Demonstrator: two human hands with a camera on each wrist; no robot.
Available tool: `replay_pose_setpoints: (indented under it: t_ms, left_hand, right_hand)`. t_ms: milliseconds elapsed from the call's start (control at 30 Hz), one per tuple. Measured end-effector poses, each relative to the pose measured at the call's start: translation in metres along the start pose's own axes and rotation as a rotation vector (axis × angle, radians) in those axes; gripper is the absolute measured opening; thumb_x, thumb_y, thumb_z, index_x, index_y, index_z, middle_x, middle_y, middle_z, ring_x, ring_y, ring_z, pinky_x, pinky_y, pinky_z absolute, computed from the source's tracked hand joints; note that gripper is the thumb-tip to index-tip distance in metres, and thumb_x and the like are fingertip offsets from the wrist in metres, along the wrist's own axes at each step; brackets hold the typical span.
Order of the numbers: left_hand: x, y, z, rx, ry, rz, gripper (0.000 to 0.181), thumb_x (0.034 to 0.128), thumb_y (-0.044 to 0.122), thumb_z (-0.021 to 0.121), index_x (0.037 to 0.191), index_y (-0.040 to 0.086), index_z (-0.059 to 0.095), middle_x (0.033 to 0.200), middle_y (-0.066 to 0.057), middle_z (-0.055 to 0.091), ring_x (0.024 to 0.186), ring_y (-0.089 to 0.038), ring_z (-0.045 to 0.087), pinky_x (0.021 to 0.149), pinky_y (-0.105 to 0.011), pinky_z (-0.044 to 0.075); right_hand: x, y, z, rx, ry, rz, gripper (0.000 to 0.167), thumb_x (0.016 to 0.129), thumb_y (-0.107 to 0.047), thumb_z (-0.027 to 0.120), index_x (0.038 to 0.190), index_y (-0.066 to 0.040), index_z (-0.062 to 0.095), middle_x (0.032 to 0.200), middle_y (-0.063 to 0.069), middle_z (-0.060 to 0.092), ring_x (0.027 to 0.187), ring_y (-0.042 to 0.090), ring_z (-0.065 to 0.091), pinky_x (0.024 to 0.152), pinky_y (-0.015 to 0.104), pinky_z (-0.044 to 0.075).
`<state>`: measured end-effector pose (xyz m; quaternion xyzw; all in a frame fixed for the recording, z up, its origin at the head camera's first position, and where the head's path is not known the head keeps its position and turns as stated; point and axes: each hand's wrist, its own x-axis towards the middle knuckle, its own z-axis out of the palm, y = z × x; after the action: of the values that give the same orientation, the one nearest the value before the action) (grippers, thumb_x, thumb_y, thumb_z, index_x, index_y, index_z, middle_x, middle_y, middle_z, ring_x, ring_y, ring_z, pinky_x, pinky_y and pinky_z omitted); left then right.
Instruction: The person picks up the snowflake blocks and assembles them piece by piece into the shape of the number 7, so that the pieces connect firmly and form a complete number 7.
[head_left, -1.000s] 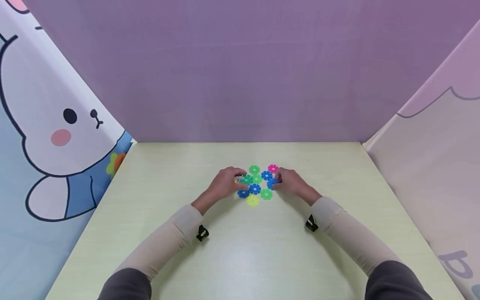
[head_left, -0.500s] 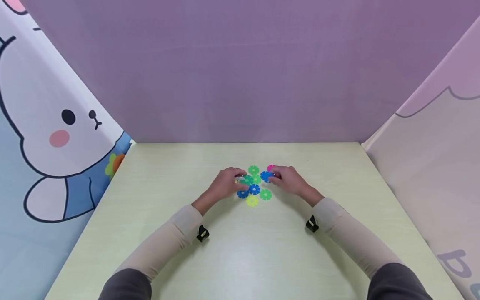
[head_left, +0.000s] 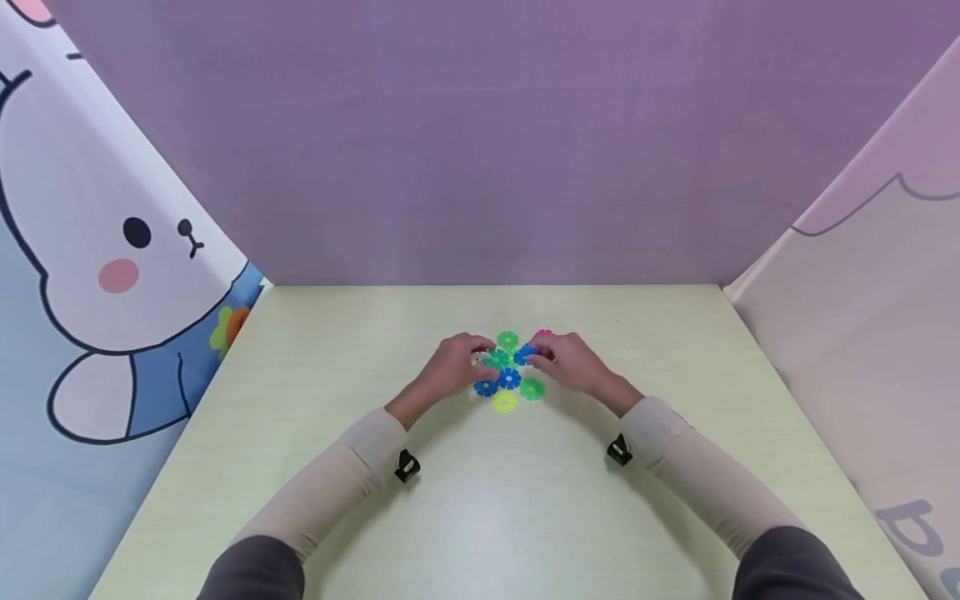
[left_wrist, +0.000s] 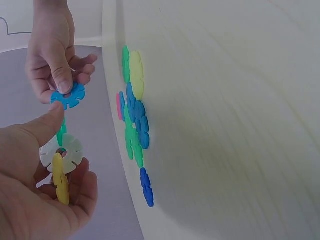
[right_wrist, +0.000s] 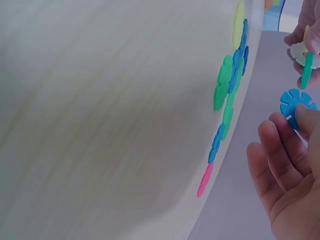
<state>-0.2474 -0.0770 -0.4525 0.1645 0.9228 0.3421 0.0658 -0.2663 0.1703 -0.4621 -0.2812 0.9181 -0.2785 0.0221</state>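
Note:
My left hand [head_left: 448,367] holds a joined set of slotted, flower-shaped plastic discs. In the left wrist view, a yellow disc [left_wrist: 61,187] and a green disc [left_wrist: 61,135] stand edge-on against a white disc [left_wrist: 74,150]. Between thumb and fingers, my right hand [head_left: 573,364] pinches a single blue disc [right_wrist: 289,102]. Both hands are raised above the table, and the blue disc is close to the green one; the right wrist view shows a small gap between them.
Below the hands, several loose discs lie flat on the pale table [head_left: 480,500]. Among them are a yellow-green disc [head_left: 505,402], a green disc [head_left: 532,389], a blue disc [head_left: 509,378] and a pink disc [right_wrist: 205,180]. A purple panel [head_left: 480,150] rises behind the table.
My right hand has lifted the blue disc from the right of the loose discs and brought it left, towards the joined set. My left hand has stayed almost still.

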Motion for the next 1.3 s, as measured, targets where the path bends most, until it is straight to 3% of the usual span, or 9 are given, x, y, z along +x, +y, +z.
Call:
replay_pose_setpoints:
  t_ms: [667,1033,1300]
  left_hand:
    - [0.000,0.002,0.000,-0.004,0.002,0.003,0.048,0.0892,0.026,0.081,0.133,0.012,0.067,0.128,-0.009,0.068,0.120,-0.025,0.064,0.103,-0.041,0.054]
    - [0.002,0.003,-0.001,-0.006,0.037,0.030,0.046,0.0872,0.025,0.082,0.129,0.009,0.070,0.125,-0.009,0.072,0.118,-0.026,0.065,0.102,-0.041,0.055]
    - [0.002,0.005,-0.002,-0.002,0.042,0.030,0.046,0.0868,0.024,0.083,0.129,0.009,0.071,0.122,-0.009,0.072,0.114,-0.025,0.066,0.100,-0.040,0.056]
  right_hand:
    - [0.000,-0.013,0.003,-0.012,0.042,-0.110,0.013,0.097,-0.019,0.072,0.106,-0.010,0.072,0.081,-0.002,0.066,0.069,0.010,0.052,0.065,0.023,0.049]
    - [0.002,-0.014,0.005,-0.023,0.083,-0.161,0.009,0.098,-0.016,0.070,0.101,-0.009,0.073,0.079,-0.002,0.069,0.064,0.004,0.055,0.062,0.019,0.052]
    - [0.002,-0.017,0.003,-0.035,0.084,-0.161,0.010,0.097,-0.017,0.070,0.102,-0.008,0.073,0.077,-0.002,0.068,0.063,0.005,0.053,0.060,0.019,0.049]
